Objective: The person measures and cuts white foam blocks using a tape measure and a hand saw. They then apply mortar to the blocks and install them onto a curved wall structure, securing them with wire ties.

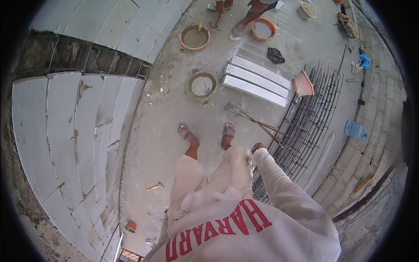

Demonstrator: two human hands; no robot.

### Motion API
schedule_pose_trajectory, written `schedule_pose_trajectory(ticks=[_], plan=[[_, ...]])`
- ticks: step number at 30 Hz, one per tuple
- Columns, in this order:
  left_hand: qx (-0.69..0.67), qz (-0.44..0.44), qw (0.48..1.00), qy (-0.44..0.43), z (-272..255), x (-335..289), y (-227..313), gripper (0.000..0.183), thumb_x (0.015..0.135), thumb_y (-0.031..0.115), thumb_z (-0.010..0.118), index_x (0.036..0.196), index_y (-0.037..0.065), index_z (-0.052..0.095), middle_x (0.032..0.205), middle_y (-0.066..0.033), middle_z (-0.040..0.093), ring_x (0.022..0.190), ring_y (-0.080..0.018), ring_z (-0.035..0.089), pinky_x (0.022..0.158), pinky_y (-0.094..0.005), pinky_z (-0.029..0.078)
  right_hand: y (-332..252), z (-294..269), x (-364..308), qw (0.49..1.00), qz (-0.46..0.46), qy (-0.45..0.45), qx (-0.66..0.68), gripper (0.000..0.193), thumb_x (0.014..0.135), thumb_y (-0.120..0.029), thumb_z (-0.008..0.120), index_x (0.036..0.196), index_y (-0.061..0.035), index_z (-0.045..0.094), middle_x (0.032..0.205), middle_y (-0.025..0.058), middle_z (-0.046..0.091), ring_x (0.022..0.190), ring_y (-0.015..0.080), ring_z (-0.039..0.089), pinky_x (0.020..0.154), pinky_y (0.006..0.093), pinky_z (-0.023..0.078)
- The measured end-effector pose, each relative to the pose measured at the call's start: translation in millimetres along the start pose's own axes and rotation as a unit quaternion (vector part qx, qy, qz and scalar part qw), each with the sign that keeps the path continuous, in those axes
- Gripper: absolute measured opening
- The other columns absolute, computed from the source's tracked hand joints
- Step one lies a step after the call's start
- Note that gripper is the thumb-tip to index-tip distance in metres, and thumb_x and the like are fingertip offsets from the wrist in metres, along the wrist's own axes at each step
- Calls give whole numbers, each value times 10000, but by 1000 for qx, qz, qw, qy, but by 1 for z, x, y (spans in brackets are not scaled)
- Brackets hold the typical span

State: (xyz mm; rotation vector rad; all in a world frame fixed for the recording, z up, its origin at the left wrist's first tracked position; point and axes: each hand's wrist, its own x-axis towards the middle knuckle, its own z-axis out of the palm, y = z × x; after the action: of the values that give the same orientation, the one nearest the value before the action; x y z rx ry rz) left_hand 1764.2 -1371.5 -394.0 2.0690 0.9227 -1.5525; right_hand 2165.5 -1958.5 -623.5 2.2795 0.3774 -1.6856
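My right hand hangs just beyond my right knee, at the end of a pale sleeve. Its fingers look curled in, and nothing sticks out of them. Closest to it lie a bundle of steel rebar cages and some thin crossed rods, both apart from the hand. My left hand is out of sight beside my body. In front of my sandalled feet stands a round basin with grey contents. Three long white blocks lie side by side to its right.
A grey block wall rises on my left. A hammer lies on the floor beside me. Ahead, a person stands between two orange-rimmed tubs. A pink tub leans by the rebar; a blue water bottle lies right.
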Motion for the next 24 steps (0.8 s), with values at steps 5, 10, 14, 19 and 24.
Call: schedule_pose_trajectory(ticks=[5, 10, 14, 19, 24], plan=[[58, 17, 998, -1, -62, 79, -20, 362, 948, 317, 643, 1285, 195, 697, 1196, -65, 743, 1028, -251, 721, 899, -417, 562, -141, -175, -118, 880, 159, 188, 406, 486, 867, -326, 722, 1323, -175, 651, 1321, 134, 667, 1268, 330, 605, 1085, 422, 488], [-641, -174, 745, 61, -52, 58, -37, 401, 964, 331, 625, 1303, 118, 642, 1098, -140, 742, 874, -254, 721, 718, -462, 566, -186, -259, 0, 876, 128, 241, 398, 422, 808, -258, 760, 1207, -126, 716, 1200, 167, 716, 1099, 367, 686, 979, 431, 554], [-663, -330, 672, 22, 12, -9, -42, 443, 947, 301, 637, 1321, 68, 601, 1109, -180, 722, 844, -249, 709, 667, -393, 519, -179, -314, 133, 894, 67, 273, 350, 475, 786, -223, 774, 1241, -112, 697, 1224, 174, 710, 1132, 347, 686, 976, 417, 561], [-527, -387, 751, -99, 104, -117, 18, 467, 968, 309, 613, 1381, 93, 592, 1169, -185, 718, 978, -304, 709, 792, -445, 565, -151, -406, 295, 937, 96, 292, 167, 775, 774, -344, 825, 1431, -63, 525, 1361, 207, 629, 1264, 381, 605, 1067, 436, 503], [-508, -375, 763, -138, 119, -133, 124, 452, 958, 337, 635, 1341, 100, 613, 1172, -170, 720, 984, -312, 712, 802, -457, 571, -147, -432, 376, 921, 84, 341, 168, 747, 810, -282, 815, 1443, -33, 506, 1314, 195, 657, 1186, 371, 659, 989, 442, 552]])
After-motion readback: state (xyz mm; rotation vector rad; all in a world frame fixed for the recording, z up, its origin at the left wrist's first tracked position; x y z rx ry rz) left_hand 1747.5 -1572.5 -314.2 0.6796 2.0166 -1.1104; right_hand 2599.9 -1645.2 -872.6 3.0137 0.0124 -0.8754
